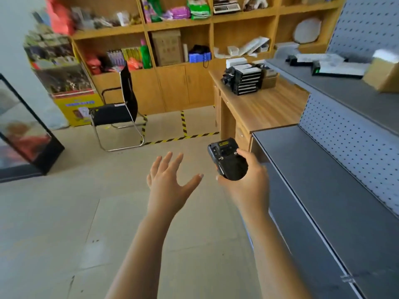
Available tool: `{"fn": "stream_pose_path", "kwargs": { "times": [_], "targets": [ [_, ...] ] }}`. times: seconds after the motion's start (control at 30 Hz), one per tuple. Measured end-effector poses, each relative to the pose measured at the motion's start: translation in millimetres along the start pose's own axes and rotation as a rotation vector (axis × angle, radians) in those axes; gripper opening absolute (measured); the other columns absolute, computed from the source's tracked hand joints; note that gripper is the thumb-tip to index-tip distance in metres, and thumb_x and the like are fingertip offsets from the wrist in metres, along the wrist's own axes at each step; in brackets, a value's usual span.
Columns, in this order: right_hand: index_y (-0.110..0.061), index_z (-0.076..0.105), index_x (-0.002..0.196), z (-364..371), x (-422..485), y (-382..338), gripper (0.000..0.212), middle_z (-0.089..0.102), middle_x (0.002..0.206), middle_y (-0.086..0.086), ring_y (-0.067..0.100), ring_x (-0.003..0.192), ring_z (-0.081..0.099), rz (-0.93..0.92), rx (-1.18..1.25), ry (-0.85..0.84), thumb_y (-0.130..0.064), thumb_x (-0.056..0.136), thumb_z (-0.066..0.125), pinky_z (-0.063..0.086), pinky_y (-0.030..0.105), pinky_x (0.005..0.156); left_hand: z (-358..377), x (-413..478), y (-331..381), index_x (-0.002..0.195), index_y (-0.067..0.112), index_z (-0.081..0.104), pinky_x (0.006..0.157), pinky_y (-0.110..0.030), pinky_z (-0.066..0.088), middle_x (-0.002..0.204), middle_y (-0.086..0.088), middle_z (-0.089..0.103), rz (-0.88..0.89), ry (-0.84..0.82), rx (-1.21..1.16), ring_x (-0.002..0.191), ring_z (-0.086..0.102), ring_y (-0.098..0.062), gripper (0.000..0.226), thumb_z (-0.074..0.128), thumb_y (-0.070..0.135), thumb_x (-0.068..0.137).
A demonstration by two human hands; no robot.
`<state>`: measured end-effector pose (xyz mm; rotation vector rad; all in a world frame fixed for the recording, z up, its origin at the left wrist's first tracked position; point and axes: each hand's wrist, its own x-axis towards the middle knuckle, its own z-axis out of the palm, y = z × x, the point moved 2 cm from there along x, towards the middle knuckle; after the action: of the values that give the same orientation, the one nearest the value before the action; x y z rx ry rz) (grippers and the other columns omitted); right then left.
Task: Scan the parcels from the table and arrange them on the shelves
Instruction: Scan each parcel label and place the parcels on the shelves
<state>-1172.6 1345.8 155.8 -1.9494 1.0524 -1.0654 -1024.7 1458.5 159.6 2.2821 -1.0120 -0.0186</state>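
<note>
My right hand (248,186) grips a black handheld scanner (226,159) with a yellow label on its top end, held over the floor beside the grey metal shelves (319,169). My left hand (170,182) is empty, fingers spread, palm down, just left of the scanner. A brown cardboard parcel (382,74) sits on the upper grey shelf at the far right, next to flat white and black packets (336,65). The lower grey shelf is bare. A wooden table (263,108) stands ahead with stacked black and white boxes (246,79) on it.
A black chair (121,108) on a chrome frame stands ahead to the left. Wooden wall shelving (177,26) full of goods fills the back. A black-framed glass panel (23,130) leans at the left. Yellow-black tape (183,137) marks the tiled floor.
</note>
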Motion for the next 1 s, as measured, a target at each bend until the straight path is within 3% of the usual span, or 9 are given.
{"fn": "stream_pose_path", "kwargs": {
  "times": [0.33,0.57,0.77,1.0],
  "targets": [
    [-0.027,0.054,0.13,99,139,27,0.077,0.061,0.115,-0.007,0.014,0.11,0.047,0.044,-0.019,-0.026,-0.026,0.062,0.089,0.032,0.006,0.067,55,165,-35,0.145,0.034,0.035,0.118,-0.044,0.011,0.157,0.006,0.025,-0.006,-0.05,-0.062,0.147,0.006,-0.015,0.077,0.059,0.065,0.08],
    [-0.026,0.057,0.126,183,264,32,0.076,0.062,0.116,-0.011,0.02,0.111,0.053,0.045,-0.06,0.131,-0.025,0.058,0.09,0.047,0.026,0.083,85,334,-57,0.146,0.034,0.035,0.117,-0.044,0.011,0.157,0.005,0.026,0.107,-0.097,-0.09,0.147,0.009,-0.018,0.076,0.059,0.064,0.08],
    [-0.032,0.055,0.126,252,366,27,0.077,0.064,0.113,-0.012,0.017,0.109,0.056,0.092,-0.077,0.221,-0.031,0.056,0.088,0.043,0.023,0.076,92,473,-66,0.146,0.033,0.035,0.118,-0.045,0.012,0.156,0.005,0.027,0.225,-0.125,-0.094,0.146,0.011,-0.02,0.076,0.059,0.064,0.081],
    [-0.033,0.054,0.127,295,453,44,0.08,0.062,0.116,-0.011,0.016,0.111,0.055,0.164,-0.107,0.252,-0.029,0.056,0.09,0.046,0.024,0.078,127,576,-66,0.146,0.035,0.035,0.118,-0.044,0.01,0.157,0.006,0.026,0.264,-0.202,-0.124,0.147,0.009,-0.019,0.074,0.059,0.063,0.081]
  ]
}}
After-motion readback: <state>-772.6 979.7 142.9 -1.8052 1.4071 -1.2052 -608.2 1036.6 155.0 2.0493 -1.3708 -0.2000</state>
